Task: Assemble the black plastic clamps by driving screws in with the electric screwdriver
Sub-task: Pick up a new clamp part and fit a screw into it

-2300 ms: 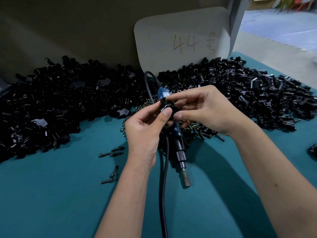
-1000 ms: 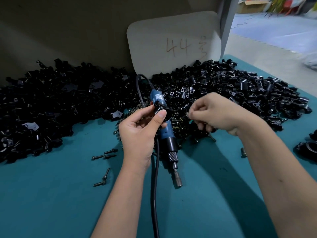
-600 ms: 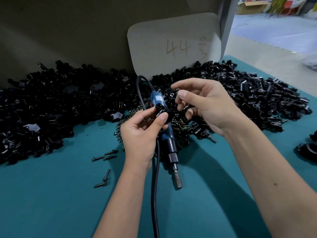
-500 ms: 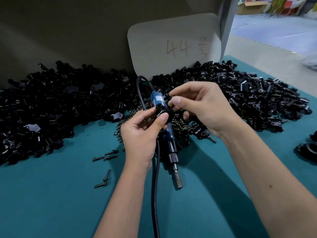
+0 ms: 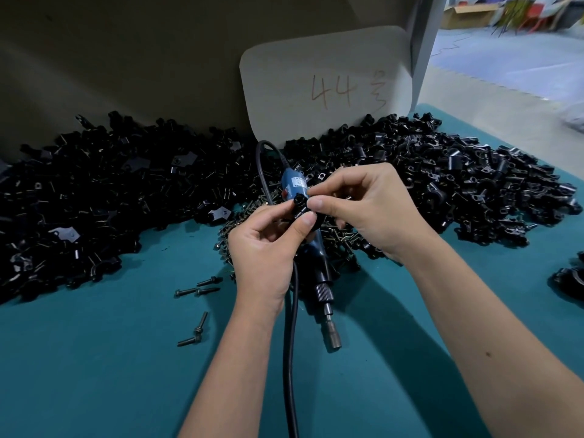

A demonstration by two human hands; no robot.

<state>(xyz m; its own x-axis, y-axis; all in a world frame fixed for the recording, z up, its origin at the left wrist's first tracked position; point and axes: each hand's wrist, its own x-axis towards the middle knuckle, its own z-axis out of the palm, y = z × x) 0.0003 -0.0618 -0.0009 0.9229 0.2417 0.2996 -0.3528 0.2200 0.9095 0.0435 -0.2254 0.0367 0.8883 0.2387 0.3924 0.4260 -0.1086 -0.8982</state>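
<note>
Head view: both hands are pinching one black clamp [image 5: 302, 207], left hand [image 5: 264, 248] from below, right hand [image 5: 366, 206] fingertips above; electric screwdriver [image 5: 316, 263] is lying beneath the fingers.

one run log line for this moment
left hand: holds clamp | right hand: pinches clamp | screwdriver: lying on table

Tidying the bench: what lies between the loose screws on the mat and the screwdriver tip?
In the head view, only the black cord and the left forearm cross between the loose screws and the screwdriver tip.
</note>
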